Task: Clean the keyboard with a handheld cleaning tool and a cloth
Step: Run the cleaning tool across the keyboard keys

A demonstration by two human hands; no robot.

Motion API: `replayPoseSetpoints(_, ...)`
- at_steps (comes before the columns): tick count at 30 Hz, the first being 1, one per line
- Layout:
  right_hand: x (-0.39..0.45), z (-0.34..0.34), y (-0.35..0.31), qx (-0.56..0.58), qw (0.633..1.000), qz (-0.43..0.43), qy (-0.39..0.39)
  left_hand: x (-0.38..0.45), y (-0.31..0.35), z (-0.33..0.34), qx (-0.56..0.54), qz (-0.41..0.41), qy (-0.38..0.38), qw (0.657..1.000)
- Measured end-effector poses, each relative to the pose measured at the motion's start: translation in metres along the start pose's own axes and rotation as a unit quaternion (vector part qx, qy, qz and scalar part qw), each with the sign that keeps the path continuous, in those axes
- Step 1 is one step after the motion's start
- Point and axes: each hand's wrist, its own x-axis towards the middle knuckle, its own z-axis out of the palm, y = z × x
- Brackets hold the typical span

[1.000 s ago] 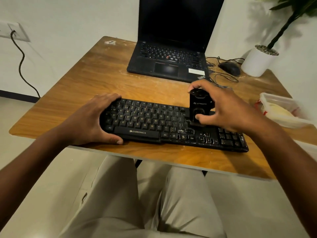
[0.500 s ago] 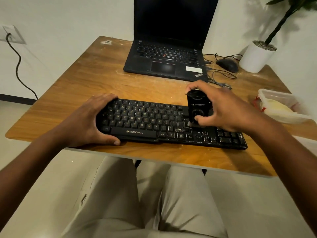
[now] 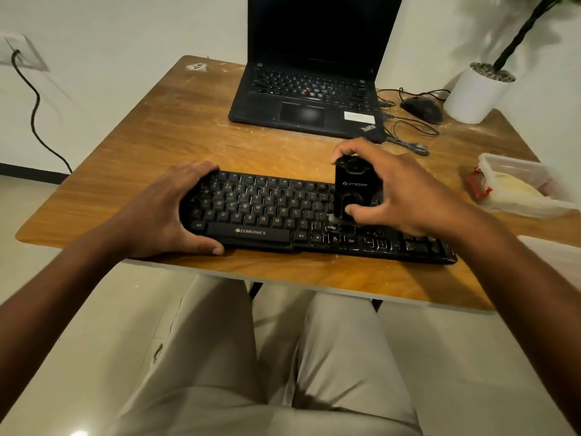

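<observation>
Keyboard [image 3: 314,220] lies with its long axis left to right along the near edge of the tabletop [image 3: 151,146], and you work across it. Your right hand [image 3: 405,196] grips the cleaning tool [image 3: 353,190] upright, over the keys right of the letter block; your left hand [image 3: 157,212] clasps the keyboard's left end. Tool's underside is hidden, so I cannot tell whether it touches the keys. No cloth is visible.
</observation>
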Motion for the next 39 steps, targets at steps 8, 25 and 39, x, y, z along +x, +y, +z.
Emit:
replayPoseSetpoints(8, 0.032, 0.035, -0.036, 0.089, 0.991, -0.088, 0.052, 0.000, 0.001, -0.001, 0.001, -0.001, 0.000, 1.000)
replayPoseSetpoints(25, 0.022, 0.029, -0.028, 0.068, 0.994, -0.058, 0.061, 0.000, -0.001, -0.001, -0.007, -0.006, -0.006, 1.000)
replayPoseSetpoints(39, 0.016, 0.027, -0.032, 0.072, 0.993, -0.063, 0.062, 0.000, 0.001, -0.001, -0.003, -0.003, -0.003, 1.000)
